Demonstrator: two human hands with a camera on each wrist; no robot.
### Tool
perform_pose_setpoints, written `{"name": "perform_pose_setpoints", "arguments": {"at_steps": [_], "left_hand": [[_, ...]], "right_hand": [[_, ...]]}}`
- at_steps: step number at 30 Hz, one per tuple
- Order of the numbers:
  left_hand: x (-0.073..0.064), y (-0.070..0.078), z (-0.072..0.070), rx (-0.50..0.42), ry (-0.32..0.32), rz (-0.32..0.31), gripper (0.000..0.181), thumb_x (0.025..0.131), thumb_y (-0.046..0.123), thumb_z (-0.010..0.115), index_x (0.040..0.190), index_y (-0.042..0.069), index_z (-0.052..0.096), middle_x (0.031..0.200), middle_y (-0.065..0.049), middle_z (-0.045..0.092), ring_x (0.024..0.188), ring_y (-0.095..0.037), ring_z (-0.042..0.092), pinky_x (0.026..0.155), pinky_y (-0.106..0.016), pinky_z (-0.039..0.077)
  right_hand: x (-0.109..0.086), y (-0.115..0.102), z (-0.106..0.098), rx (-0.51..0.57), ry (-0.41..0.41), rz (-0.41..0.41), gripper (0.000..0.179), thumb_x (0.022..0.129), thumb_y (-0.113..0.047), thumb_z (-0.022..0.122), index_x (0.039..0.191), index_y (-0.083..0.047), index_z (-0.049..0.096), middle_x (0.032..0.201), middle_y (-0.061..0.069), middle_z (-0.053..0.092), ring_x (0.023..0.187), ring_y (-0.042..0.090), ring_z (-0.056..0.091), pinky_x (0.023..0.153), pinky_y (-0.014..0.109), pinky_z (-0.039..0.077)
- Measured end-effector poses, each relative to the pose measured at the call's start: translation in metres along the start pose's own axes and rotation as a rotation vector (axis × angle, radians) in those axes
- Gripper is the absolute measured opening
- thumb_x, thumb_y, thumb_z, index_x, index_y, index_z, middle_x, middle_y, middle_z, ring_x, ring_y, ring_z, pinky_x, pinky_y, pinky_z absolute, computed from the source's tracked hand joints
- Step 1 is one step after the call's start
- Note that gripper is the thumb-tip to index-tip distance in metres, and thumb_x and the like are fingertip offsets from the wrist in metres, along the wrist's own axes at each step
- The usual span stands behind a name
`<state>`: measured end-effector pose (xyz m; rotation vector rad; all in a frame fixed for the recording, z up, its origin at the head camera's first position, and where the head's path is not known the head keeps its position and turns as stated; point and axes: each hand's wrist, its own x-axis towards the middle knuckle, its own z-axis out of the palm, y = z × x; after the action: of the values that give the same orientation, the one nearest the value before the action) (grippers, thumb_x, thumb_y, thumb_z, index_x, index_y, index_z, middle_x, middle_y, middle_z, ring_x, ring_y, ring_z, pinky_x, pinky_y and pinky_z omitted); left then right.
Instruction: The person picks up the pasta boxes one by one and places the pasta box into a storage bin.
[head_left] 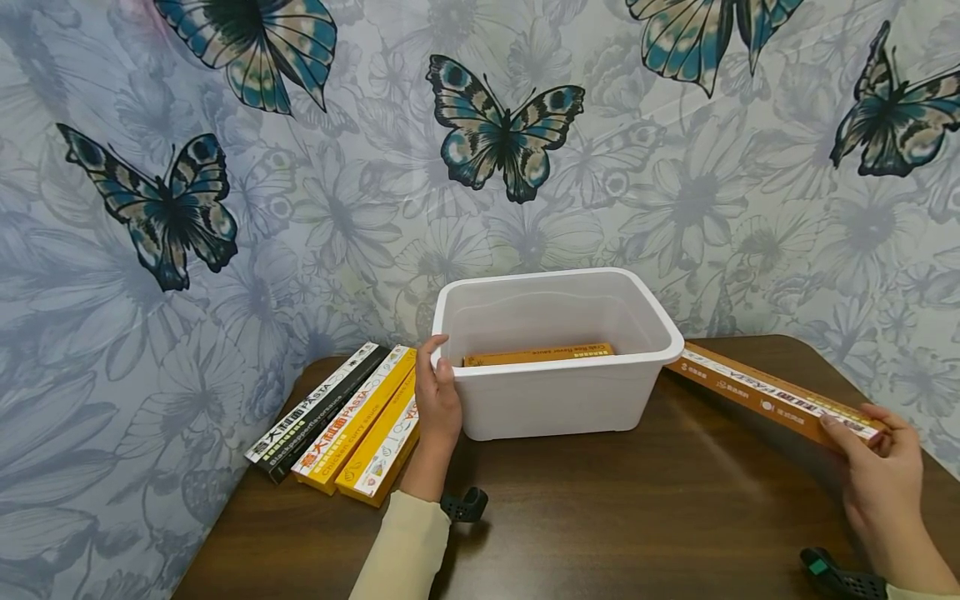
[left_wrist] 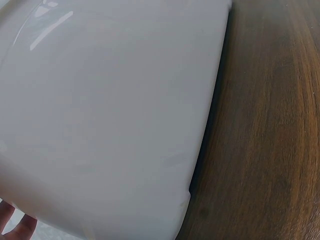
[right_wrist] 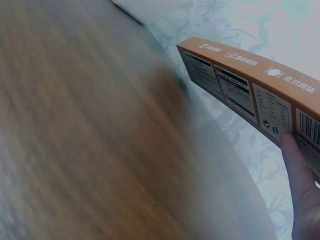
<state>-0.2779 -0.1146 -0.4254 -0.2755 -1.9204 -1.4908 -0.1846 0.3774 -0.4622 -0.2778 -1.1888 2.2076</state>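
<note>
My left hand [head_left: 438,408] grips the left end of a white plastic bin [head_left: 555,404] at its rim. The bin's smooth wall [left_wrist: 110,110] fills most of the left wrist view, with fingertips [left_wrist: 22,229] at its edge. Inside the bin lies a yellow-orange box [head_left: 540,357], its lower part hidden by the front wall. Out to the right, my right hand [head_left: 888,471] pinches the near end of a long orange-brown box [head_left: 772,398]. The box slants toward the bin, its far end close by the bin's right corner. Printed label panels show on the box [right_wrist: 240,92] in the right wrist view.
Left of the bin, a black pasta box [head_left: 318,412] and two yellow pasta boxes, one in the middle [head_left: 356,421] and one partly behind my left hand [head_left: 382,450], lie side by side on the brown wooden table [head_left: 585,517]. Butterfly-patterned wallpaper [head_left: 337,208] rises directly behind the table.
</note>
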Motion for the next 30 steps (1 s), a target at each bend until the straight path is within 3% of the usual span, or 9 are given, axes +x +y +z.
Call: {"name": "perform_pose_setpoints", "arguments": {"at_steps": [7,14,19,30], "left_hand": [[-0.001,0.0,-0.001,0.003,-0.002,0.0,0.057,0.102,0.059,0.032,0.137,0.017,0.047,0.137,-0.017,0.053,0.116,-0.032,0.054,0.096,-0.052,0.043],[-0.001,0.0,-0.003,0.005,0.009,0.005,0.043,0.102,0.038,0.035,0.136,0.016,0.048,0.137,-0.017,0.054,0.117,-0.033,0.054,0.097,-0.053,0.043],[0.0,0.001,-0.001,0.0,-0.003,0.008,0.047,0.103,0.046,0.034,0.137,0.017,0.047,0.138,-0.015,0.053,0.118,-0.031,0.054,0.098,-0.053,0.043],[0.001,-0.002,0.0,0.001,0.006,0.006,0.05,0.102,0.051,0.034,0.136,0.017,0.048,0.138,-0.013,0.054,0.119,-0.035,0.054,0.097,-0.052,0.043]], "right_hand": [[-0.003,-0.005,0.007,0.11,-0.025,-0.026,0.052,0.084,0.022,0.06,0.122,-0.012,0.05,0.122,0.0,0.047,0.088,0.011,0.069,0.063,0.023,0.058],[-0.009,-0.011,0.022,0.19,0.0,-0.074,0.05,0.083,0.026,0.057,0.12,-0.008,0.05,0.118,0.005,0.051,0.087,0.016,0.07,0.061,0.026,0.059],[-0.01,-0.02,0.033,0.191,0.07,-0.1,0.05,0.083,0.024,0.059,0.121,-0.008,0.054,0.121,0.006,0.047,0.091,0.017,0.068,0.059,0.027,0.058],[-0.008,-0.036,0.053,0.285,0.054,-0.13,0.048,0.084,0.026,0.054,0.121,-0.005,0.054,0.128,0.007,0.042,0.105,0.022,0.062,0.059,0.033,0.059]]}}
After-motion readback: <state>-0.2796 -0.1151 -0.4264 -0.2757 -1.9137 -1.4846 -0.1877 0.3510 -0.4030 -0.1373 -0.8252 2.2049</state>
